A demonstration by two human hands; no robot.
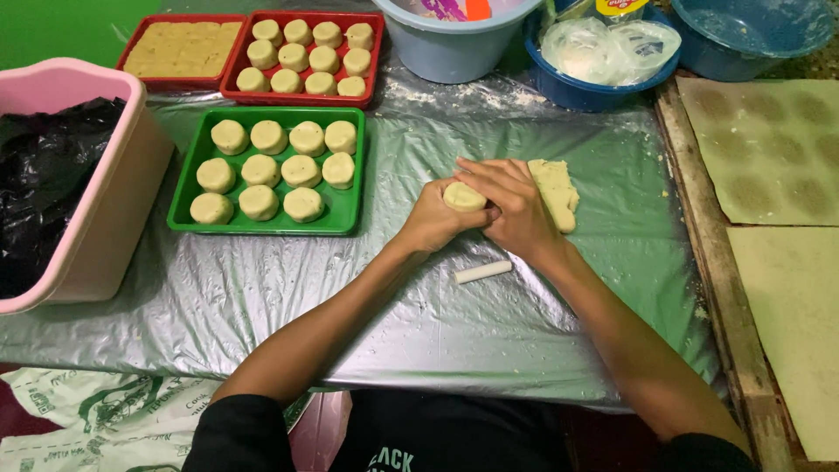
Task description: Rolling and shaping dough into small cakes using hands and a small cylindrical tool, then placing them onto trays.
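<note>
Table (524, 332), covered by clear plastic sheet (262, 297). Resting on it: green tray (350, 210) at 10 o'clock, two red trays (229, 87) at 11, pink bin (114, 210) at 9, dough slab (559, 192) and white stick (482, 272) near centre, buckets (454, 52) at 12

Green wall (61, 31) behind a low table (218, 306) under shiny plastic sheeting, wooden board (712, 262) at right.

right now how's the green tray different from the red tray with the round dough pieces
The green tray sits nearer the hands and holds eleven round pieces, with its bottom right slot bare. The red tray lies farther back and holds twelve, fully filled. Both carry pale, flattened dough rounds in neat rows.
</note>
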